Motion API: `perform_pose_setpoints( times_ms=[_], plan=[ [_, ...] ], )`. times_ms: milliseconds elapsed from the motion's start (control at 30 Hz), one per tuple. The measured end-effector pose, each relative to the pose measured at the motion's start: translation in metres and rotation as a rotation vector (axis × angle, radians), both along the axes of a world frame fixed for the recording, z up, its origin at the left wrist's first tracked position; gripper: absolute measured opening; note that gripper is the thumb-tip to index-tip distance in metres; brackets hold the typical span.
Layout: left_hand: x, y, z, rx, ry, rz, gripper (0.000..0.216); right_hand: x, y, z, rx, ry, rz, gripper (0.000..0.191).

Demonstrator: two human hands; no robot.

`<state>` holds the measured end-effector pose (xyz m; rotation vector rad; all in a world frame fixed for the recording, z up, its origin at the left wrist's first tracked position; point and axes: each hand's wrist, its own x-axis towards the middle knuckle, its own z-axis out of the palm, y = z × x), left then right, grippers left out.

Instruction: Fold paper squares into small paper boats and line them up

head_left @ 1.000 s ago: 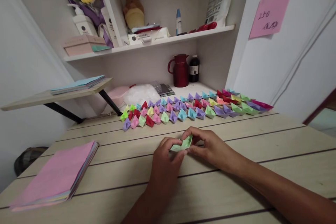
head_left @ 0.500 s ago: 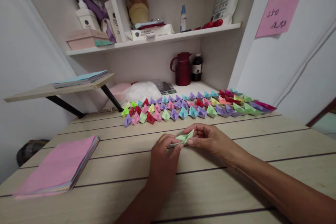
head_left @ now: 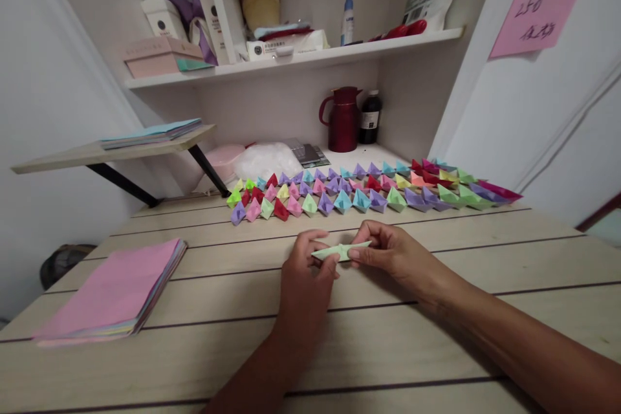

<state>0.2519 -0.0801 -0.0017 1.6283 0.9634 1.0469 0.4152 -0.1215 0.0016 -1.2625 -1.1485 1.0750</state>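
Note:
A pale green folded paper boat [head_left: 342,250] is held just above the wooden table [head_left: 233,349], its long side facing me. My left hand [head_left: 310,268] pinches its left part between thumb and fingers. On the right end, my right hand [head_left: 383,249] grips the paper with the thumb in front and the fingers behind. Beyond both hands stand rows of small paper boats [head_left: 343,201] in purple, blue, pink, red, green and yellow. The fingers hide parts of the green boat.
At the left lies a stack of coloured paper [head_left: 111,291], pink on top. A small raised shelf [head_left: 111,150] carries more paper [head_left: 152,133]. Behind the boats stand a red jug [head_left: 343,119], a dark bottle [head_left: 370,118] and a white plastic bag [head_left: 269,160].
The green paper boat has turned from tilted and opened to nearly level and flatter, its long edge toward me. Both hands still hold it. The camera view has shifted slightly.

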Motion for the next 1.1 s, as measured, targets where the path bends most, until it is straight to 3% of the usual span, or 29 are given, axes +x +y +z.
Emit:
perform_pose_setpoints(
  times_ms=[100,233,367,567,667,900,1100],
  plan=[
    [0.000,0.002,0.002,-0.092,-0.076,-0.008,0.043,0.000,0.001,-0.001,0.001,-0.038,-0.015,0.030],
    [0.000,0.007,0.001,-0.187,-0.079,-0.005,0.020,0.000,0.001,-0.001,0.032,-0.047,-0.023,0.028],
    [0.000,0.009,-0.006,-0.211,-0.076,-0.067,0.017,0.001,0.002,-0.001,0.094,-0.045,-0.034,0.028],
    [0.001,0.007,-0.012,-0.103,0.006,-0.152,0.016,0.002,-0.004,0.006,0.225,-0.487,-0.061,0.028],
    [0.000,0.006,-0.007,-0.105,-0.010,-0.172,0.010,-0.001,-0.007,0.009,0.255,-0.564,-0.068,0.025],
    [-0.006,0.003,0.008,-0.262,-0.106,-0.311,0.028,-0.011,-0.006,0.011,0.069,0.058,0.045,0.035],
    [-0.007,0.005,0.009,-0.353,-0.223,-0.312,0.033,-0.020,-0.008,0.007,0.005,0.297,0.013,0.041]
  ],
)
